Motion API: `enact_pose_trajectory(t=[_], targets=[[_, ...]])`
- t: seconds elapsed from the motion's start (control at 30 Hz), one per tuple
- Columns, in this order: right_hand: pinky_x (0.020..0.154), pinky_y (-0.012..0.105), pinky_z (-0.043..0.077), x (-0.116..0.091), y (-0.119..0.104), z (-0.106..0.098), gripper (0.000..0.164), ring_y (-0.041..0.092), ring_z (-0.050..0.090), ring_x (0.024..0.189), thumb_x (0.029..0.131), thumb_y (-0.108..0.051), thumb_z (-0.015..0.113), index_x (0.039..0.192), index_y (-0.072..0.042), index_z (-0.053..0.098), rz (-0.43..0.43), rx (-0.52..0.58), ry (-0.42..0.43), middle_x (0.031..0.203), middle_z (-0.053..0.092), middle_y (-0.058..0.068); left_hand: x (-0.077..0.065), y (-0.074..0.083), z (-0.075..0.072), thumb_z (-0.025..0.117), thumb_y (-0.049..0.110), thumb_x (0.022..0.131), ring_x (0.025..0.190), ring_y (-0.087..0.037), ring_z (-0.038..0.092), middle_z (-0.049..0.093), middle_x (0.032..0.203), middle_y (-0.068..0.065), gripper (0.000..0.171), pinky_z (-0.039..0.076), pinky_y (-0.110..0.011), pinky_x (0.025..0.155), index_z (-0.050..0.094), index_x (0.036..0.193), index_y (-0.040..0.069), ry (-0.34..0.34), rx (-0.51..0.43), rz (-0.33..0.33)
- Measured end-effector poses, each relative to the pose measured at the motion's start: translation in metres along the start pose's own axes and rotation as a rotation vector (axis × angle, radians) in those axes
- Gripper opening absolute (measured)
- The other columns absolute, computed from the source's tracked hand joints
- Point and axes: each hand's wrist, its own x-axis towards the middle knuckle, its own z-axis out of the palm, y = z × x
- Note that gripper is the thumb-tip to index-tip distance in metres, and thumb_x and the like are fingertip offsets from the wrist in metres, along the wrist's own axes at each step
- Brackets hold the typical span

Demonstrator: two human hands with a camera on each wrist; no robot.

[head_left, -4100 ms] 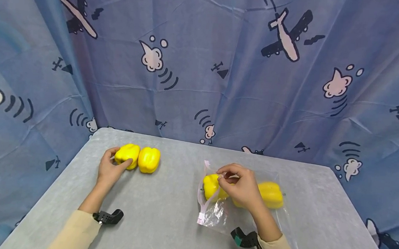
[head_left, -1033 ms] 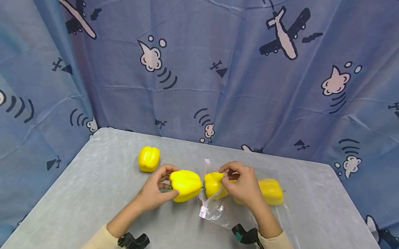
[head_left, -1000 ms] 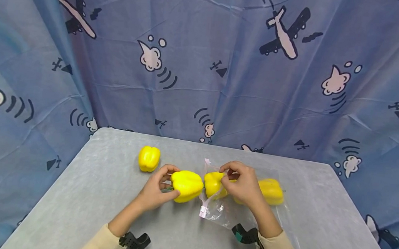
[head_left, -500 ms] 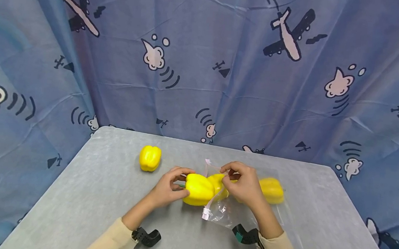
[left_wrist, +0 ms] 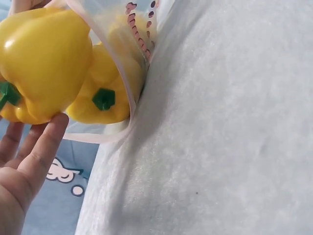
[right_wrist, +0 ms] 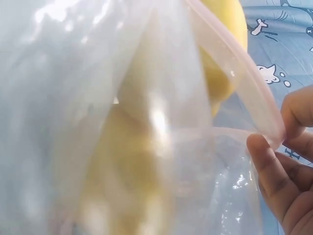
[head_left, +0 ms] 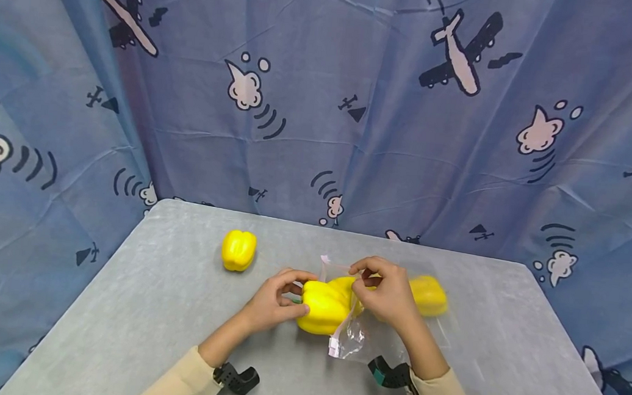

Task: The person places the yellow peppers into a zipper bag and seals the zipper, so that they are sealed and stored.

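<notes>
A yellow bell pepper (head_left: 320, 308) sits at the mouth of a clear zip bag (head_left: 357, 345), gripped at its stem end by my left hand (head_left: 274, 303). In the left wrist view the fingers (left_wrist: 44, 147) of that hand reach under the pepper, which has a green stem. Just inside the opening, another yellow pepper (left_wrist: 100, 100) faces out, stem first. My right hand (head_left: 389, 291) pinches the bag's upper rim; the right wrist view shows the pink-edged lip (right_wrist: 254, 88) lifted by thumb and fingertips. Deeper in the bag lies a further yellow pepper (head_left: 428, 296), seen through the plastic.
One loose yellow pepper (head_left: 238, 251) stands on the grey-covered table (head_left: 176, 310), back left of the bag. A blue curtain (head_left: 301, 98) printed with planes and clouds hangs behind the table's far edge.
My left hand has taken one of the two peppers from the back left and carried it right to the bag's mouth. My right hand keeps its pinch on the rim.
</notes>
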Motion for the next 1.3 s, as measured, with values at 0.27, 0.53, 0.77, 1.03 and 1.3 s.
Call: enact_pose_trajectory(t=[0.27, 0.53, 0.77, 1.03, 1.3], targets=[[0.064, 0.020, 0.055, 0.000, 0.001, 0.000, 0.018, 0.015, 0.054, 0.070, 0.072, 0.002, 0.065, 0.083, -0.011, 0.072, 0.007, 0.006, 0.003, 0.077, 0.065, -0.001, 0.001, -0.002, 0.002, 0.068, 0.007, 0.084, 0.101, -0.022, 0.058, 0.051, 0.125, -0.021, 0.048, 0.058, -0.030, 0.078, 0.053, 0.129, -0.001, -0.018, -0.024, -0.007], [0.061, 0.021, 0.055, 0.000, 0.002, 0.000, 0.017, 0.013, 0.054, 0.068, 0.073, 0.002, 0.065, 0.082, -0.009, 0.073, 0.005, 0.027, 0.010, 0.077, 0.067, 0.002, 0.000, -0.001, 0.007, 0.075, 0.009, 0.079, 0.101, -0.023, 0.058, 0.052, 0.122, -0.015, 0.052, 0.058, -0.029, 0.077, 0.057, 0.127, 0.005, 0.024, -0.019, -0.022], [0.061, 0.020, 0.054, 0.000, 0.003, -0.001, 0.019, 0.013, 0.055, 0.070, 0.073, 0.004, 0.065, 0.082, -0.012, 0.073, 0.008, 0.049, 0.003, 0.078, 0.068, 0.002, -0.001, -0.002, 0.008, 0.080, 0.009, 0.073, 0.104, -0.021, 0.057, 0.053, 0.118, -0.009, 0.058, 0.057, -0.027, 0.083, 0.058, 0.127, 0.009, 0.133, 0.051, -0.006], [0.063, 0.020, 0.055, 0.003, 0.004, 0.000, 0.019, 0.014, 0.056, 0.071, 0.073, 0.005, 0.067, 0.082, -0.010, 0.074, 0.021, 0.073, -0.011, 0.082, 0.071, 0.005, 0.003, -0.004, 0.012, 0.081, 0.006, 0.071, 0.113, -0.026, 0.055, 0.051, 0.122, -0.013, 0.063, 0.054, -0.029, 0.091, 0.058, 0.129, 0.011, 0.195, 0.035, 0.043], [0.063, 0.019, 0.054, 0.005, 0.004, 0.001, 0.017, 0.013, 0.056, 0.072, 0.075, 0.004, 0.067, 0.085, -0.008, 0.074, 0.033, 0.111, -0.011, 0.084, 0.071, 0.008, 0.006, -0.006, 0.015, 0.078, 0.004, 0.074, 0.114, -0.025, 0.051, 0.046, 0.120, -0.015, 0.061, 0.051, -0.030, 0.095, 0.058, 0.132, 0.011, 0.191, -0.018, 0.039]])
